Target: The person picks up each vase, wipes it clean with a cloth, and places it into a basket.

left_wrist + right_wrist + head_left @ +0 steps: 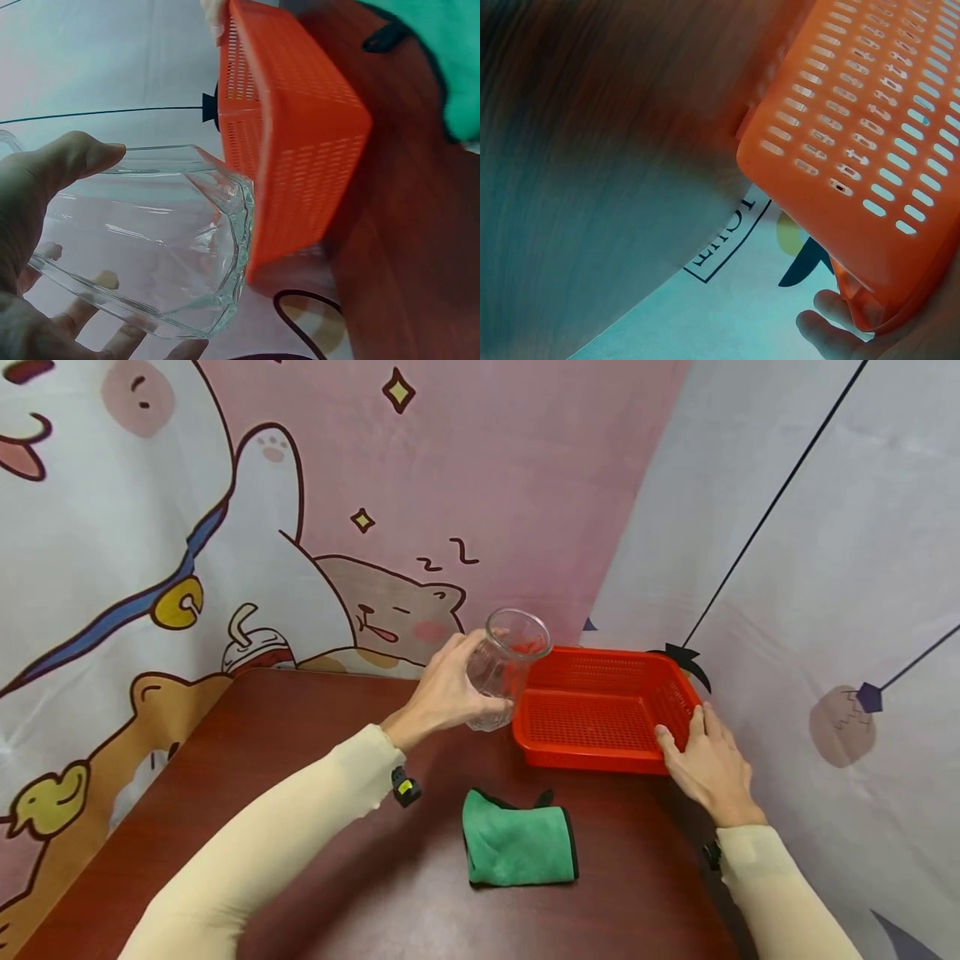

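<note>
Cartoon-printed cloth hangs behind a dark red-brown surface (300, 827). At the left, the left hand (442, 693) is curled round a clear faceted glass (506, 664), held tilted just beside the left wall of the red basket (600, 756); whether its base touches the surface is unclear from the head view. The left wrist view adds the thumb along one side and fingertips seen through the glass. A folded green cloth (519, 845) lies nearer the person. At the right, the right hand (708, 764) rests on the basket's near right corner, fingers fairly straight; only the right wrist view shows fingertips (821, 326) under the rim.
</note>
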`<state>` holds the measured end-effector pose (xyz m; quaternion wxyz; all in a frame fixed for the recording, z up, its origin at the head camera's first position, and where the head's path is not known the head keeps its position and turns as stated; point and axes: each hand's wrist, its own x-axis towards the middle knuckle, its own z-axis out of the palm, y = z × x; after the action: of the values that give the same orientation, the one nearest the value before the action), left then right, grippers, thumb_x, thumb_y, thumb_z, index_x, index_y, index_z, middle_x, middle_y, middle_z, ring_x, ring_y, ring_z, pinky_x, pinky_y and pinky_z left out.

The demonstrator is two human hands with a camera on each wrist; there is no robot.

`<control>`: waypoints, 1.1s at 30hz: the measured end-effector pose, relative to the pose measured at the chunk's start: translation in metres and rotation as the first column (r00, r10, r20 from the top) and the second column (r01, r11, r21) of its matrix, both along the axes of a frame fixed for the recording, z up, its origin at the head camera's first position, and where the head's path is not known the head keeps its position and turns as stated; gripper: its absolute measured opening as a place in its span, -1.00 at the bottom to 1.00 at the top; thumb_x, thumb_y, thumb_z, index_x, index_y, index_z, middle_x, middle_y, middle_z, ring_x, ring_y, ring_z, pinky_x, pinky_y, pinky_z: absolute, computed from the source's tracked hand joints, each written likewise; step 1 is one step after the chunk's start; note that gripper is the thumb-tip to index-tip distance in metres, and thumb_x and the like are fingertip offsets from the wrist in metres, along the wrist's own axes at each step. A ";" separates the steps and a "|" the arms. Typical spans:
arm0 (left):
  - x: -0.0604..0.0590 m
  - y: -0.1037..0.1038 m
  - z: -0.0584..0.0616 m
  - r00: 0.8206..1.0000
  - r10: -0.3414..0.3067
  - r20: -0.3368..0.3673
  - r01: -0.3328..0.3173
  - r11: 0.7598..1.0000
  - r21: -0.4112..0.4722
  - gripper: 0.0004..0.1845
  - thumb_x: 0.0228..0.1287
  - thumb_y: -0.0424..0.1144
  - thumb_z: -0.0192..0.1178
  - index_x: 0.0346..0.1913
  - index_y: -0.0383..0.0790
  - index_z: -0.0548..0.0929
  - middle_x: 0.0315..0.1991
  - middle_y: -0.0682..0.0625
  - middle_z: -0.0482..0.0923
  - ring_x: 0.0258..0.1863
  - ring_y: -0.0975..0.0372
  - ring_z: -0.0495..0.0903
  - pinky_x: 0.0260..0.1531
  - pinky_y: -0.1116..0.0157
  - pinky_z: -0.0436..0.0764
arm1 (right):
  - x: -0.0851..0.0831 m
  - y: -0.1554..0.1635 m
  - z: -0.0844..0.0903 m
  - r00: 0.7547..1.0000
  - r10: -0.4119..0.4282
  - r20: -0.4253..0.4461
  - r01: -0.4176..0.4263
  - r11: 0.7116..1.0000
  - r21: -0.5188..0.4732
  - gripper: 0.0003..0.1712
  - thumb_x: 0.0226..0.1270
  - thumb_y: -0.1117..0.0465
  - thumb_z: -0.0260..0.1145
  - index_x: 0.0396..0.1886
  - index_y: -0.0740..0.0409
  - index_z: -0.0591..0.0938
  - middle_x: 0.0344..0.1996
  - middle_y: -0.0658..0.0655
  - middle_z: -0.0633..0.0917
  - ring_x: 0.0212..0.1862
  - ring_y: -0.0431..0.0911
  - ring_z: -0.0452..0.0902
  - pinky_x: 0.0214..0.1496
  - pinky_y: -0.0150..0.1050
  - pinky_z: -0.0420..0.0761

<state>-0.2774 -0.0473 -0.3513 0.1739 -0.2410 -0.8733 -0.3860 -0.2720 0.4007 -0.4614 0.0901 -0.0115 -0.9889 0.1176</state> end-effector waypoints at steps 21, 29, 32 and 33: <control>-0.048 0.097 0.034 0.992 0.099 0.080 -0.078 0.969 -0.236 0.01 -0.20 0.10 0.67 0.39 0.27 0.37 0.17 0.10 0.49 0.07 0.10 0.49 -0.12 0.05 0.60 | -0.003 -0.002 -0.005 1.000 -0.010 0.000 0.010 1.000 -0.004 0.17 0.47 -0.50 -0.18 0.68 0.27 -0.15 0.65 0.35 -0.15 0.49 0.48 0.02 0.19 0.62 0.21; -0.057 0.129 0.025 0.980 0.111 0.163 -0.047 0.934 -0.353 0.00 -0.15 0.10 0.68 0.43 0.43 0.38 0.26 0.12 0.45 0.20 0.06 0.42 0.06 -0.33 0.47 | -0.003 -0.001 -0.007 1.000 -0.017 -0.021 0.017 1.000 -0.003 0.16 0.47 -0.49 -0.14 0.67 0.28 -0.11 0.65 0.36 -0.11 0.48 0.48 0.04 0.19 0.61 0.23; -0.061 0.138 0.022 0.975 0.126 0.184 -0.042 0.914 -0.405 0.00 -0.15 0.08 0.67 0.45 0.46 0.40 0.23 0.13 0.46 0.22 0.04 0.41 0.09 -0.36 0.41 | -0.002 -0.001 -0.007 0.999 -0.017 -0.038 0.017 1.000 -0.004 0.16 0.48 -0.49 -0.14 0.67 0.30 -0.08 0.65 0.37 -0.08 0.48 0.47 0.06 0.16 0.61 0.26; -0.063 0.140 0.022 0.973 0.134 0.190 -0.043 0.907 -0.419 0.00 -0.15 0.08 0.67 0.45 0.47 0.41 0.23 0.13 0.46 0.22 0.04 0.41 0.10 -0.36 0.41 | -0.002 -0.001 -0.007 0.999 -0.015 -0.043 0.015 1.000 -0.006 0.16 0.48 -0.49 -0.15 0.67 0.31 -0.07 0.64 0.37 -0.07 0.48 0.47 0.06 0.15 0.61 0.27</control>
<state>-0.3399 0.0927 -0.3297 0.0413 -0.1892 -0.9586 -0.2087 -0.2744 0.3999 -0.4684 0.1122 -0.0167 -0.9863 0.1198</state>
